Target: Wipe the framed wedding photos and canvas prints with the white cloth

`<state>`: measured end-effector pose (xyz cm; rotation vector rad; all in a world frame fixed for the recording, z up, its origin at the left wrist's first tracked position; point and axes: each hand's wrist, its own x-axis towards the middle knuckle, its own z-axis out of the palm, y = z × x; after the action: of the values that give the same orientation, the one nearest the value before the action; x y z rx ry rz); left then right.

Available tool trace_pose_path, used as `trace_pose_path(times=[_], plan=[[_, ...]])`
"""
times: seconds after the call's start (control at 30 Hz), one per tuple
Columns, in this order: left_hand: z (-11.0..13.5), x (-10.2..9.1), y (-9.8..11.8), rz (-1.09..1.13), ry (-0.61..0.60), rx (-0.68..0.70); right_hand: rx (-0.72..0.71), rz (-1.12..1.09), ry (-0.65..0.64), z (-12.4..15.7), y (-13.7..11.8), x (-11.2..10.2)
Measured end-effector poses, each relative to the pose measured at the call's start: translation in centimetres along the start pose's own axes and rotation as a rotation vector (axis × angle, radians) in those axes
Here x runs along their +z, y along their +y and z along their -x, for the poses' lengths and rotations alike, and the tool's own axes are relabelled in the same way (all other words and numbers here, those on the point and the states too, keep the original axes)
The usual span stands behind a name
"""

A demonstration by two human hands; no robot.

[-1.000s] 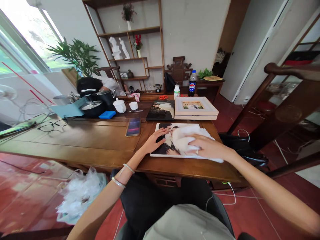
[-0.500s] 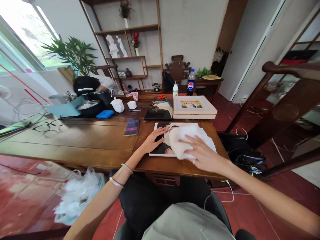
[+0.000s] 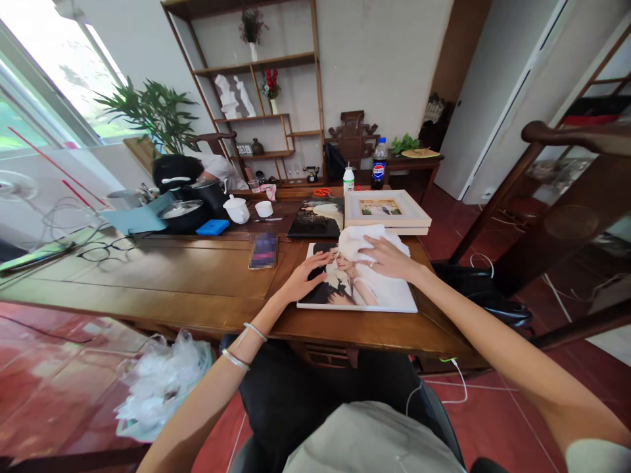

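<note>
A large photo print [image 3: 379, 295] lies flat near the front right of the wooden desk [image 3: 197, 276]. My left hand [image 3: 303, 276] rests on its left edge, fingers spread flat. My right hand [image 3: 389, 257] presses a white cloth [image 3: 362, 238] against the print's far edge, fingers laid over the cloth. Just beyond, a white picture frame [image 3: 384, 210] is stacked on another, with a dark print [image 3: 318, 217] to its left.
A phone [image 3: 263, 249] lies left of the print, glasses [image 3: 101, 248] further left. Pots [image 3: 185, 210], a blue box [image 3: 211, 226], a teapot [image 3: 236, 209] and a cup stand behind. Another person leans at the far side. A plastic bag [image 3: 158, 381] is on the floor.
My right hand has slid the white cloth from the print's near right part up to its far edge. My left hand has stayed on the print's left edge.
</note>
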<state>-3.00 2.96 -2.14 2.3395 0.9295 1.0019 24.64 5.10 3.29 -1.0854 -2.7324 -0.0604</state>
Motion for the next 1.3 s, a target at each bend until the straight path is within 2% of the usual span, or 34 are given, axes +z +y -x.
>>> trace_pose_path(times=[0.07, 0.13, 0.33, 0.4, 0.5, 0.6, 0.77, 0.87, 0.97, 1.17, 1.23, 1.3], plan=[[0.0, 0.0, 0.0, 0.002, 0.005, -0.003, 0.021, 0.015, 0.007, 0.0, -0.2, 0.1], [0.0, 0.0, 0.0, 0.006, 0.004, -0.009, 0.009, 0.021, 0.009, 1.1, -1.4, 0.0], [0.1, 0.1, 0.2, 0.007, 0.004, -0.021, -0.067, -0.067, -0.034, 7.7, -8.7, -1.4], [0.0, 0.0, 0.2, -0.002, -0.001, -0.025, -0.087, -0.095, -0.06, 9.1, -10.2, -1.8], [0.0, 0.0, 0.3, -0.009, -0.011, -0.021, -0.129, -0.12, -0.062, 8.9, -9.8, -2.0], [0.0, 0.0, 0.2, 0.005, -0.007, -0.011, -0.131, -0.114, -0.034, 6.2, -6.8, -1.4], [0.2, 0.0, 0.1, 0.034, 0.005, 0.007, -0.022, -0.066, 0.0, 0.9, -1.4, -0.3], [0.2, 0.1, 0.2, 0.032, 0.012, -0.01, 0.031, -0.083, 0.007, 0.0, -0.4, 0.0], [0.1, 0.2, 0.3, 0.022, 0.009, -0.029, 0.014, -0.097, -0.023, 1.4, -1.9, -0.2], [0.1, 0.3, 0.3, -0.013, 0.009, -0.041, -0.137, -0.125, -0.077, 7.0, -8.9, -1.7], [0.1, 0.2, 0.3, -0.018, 0.002, -0.041, -0.16, -0.156, -0.085, 8.0, -10.0, -2.2], [0.1, 0.2, 0.3, -0.02, -0.009, -0.037, -0.148, -0.167, -0.057, 8.0, -9.5, -2.4]])
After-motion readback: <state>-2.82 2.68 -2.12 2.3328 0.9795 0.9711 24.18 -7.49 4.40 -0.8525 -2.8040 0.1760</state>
